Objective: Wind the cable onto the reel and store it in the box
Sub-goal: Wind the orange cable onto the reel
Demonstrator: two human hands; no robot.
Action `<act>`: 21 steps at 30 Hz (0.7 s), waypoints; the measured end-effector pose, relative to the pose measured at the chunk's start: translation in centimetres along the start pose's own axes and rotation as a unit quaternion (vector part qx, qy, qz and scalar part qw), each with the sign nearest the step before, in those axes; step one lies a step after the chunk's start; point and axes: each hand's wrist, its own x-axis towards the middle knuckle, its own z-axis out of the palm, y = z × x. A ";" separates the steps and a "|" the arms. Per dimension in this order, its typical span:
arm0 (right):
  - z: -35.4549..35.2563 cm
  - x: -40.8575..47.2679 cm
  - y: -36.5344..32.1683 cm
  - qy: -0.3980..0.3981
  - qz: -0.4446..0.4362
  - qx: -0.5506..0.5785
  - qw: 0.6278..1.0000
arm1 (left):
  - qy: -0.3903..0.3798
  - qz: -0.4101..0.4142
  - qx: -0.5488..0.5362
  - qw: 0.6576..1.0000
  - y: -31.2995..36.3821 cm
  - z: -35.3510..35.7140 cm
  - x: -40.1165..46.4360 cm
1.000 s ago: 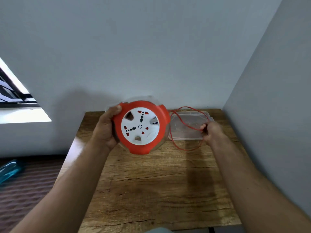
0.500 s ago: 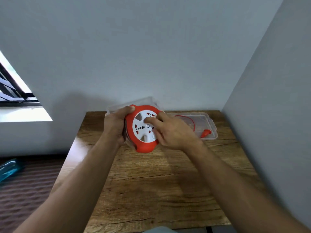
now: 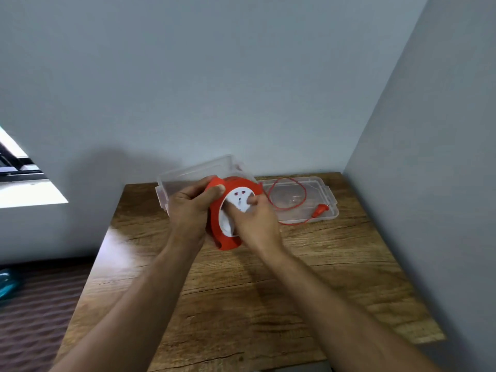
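above the table [image 3: 241, 304], my left hand [image 3: 189, 210] grips the reel [image 3: 228, 237]; my right hand [image 3: 255, 224] curls its fingers onto the reel's white face, cable [image 3: 290, 224] trailing to the lid [image 3: 331, 202].

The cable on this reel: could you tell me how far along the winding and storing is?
Nothing is finished. In hand: left hand grips the reel, right hand works its white face. Left: a loop of cable and the plug lie loose on a clear tray; the box awaits behind.

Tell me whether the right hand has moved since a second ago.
Yes. The right hand left the clear plastic lid on the wooden table and moved left onto the orange and white cable reel.
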 end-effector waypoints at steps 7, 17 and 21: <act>-1.3 0.7 1.0 -0.127 0.199 0.206 0.950 | 0.013 0.036 0.027 0.999 -1.1 0.2 -0.7; -5.2 3.0 5.2 -0.107 -0.565 -0.454 0.681 | -0.035 -0.153 0.078 0.985 0.0 -0.4 1.8; -4.5 2.7 4.8 -0.113 -0.547 -0.526 0.641 | -0.073 -0.121 0.182 0.973 0.2 -0.3 2.2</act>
